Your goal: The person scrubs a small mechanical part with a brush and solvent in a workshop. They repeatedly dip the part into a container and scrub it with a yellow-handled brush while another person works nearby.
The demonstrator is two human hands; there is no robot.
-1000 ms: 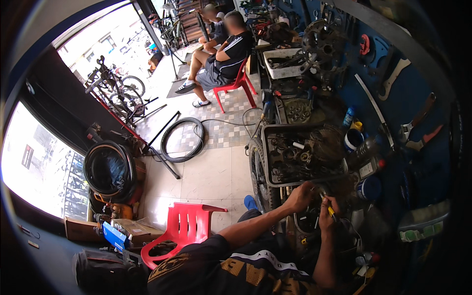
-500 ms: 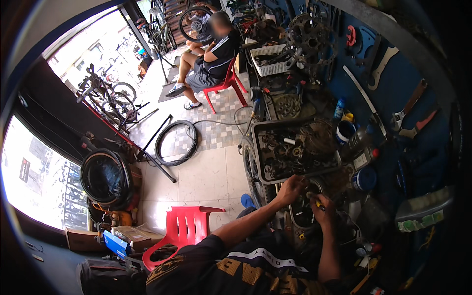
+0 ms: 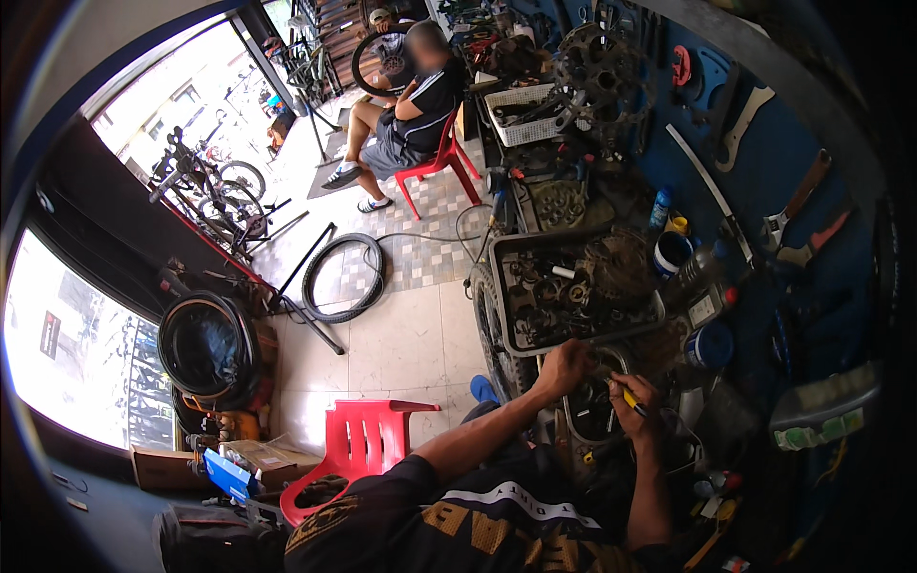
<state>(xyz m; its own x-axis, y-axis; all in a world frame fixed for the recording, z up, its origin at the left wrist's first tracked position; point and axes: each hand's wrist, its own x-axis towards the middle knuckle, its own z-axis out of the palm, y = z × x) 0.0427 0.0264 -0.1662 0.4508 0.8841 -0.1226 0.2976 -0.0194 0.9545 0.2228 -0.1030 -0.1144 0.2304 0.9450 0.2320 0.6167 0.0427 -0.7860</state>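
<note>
My left hand (image 3: 565,370) is closed, fingers pinched together over the near edge of the parts tray; what it grips is too small to make out. My right hand (image 3: 638,406) is wrapped round a tool with a yellow-and-black handle (image 3: 631,397), its front end pointing toward my left hand. The tool's tip is too dark to tell. Below both hands lies a smaller grey tray (image 3: 570,425) with dark parts in it. Just beyond them, a large grey tray (image 3: 496,286) is filled with greasy bike parts and sprockets.
On the bench's right stand a blue tub (image 3: 708,346), a dark bottle (image 3: 702,270) and a spray can (image 3: 660,208). Tools hang on the blue wall. A red chair (image 3: 368,437) is at my left, a tyre (image 3: 308,277) lies on the floor, and a person (image 3: 425,105) sits farther off.
My right hand has turned, and more of the yellow-and-black handle shows, now slanting. The left hand has stayed nearly in place, fingers drawn closer together. Behind the seated person, another person's head has come into view.
</note>
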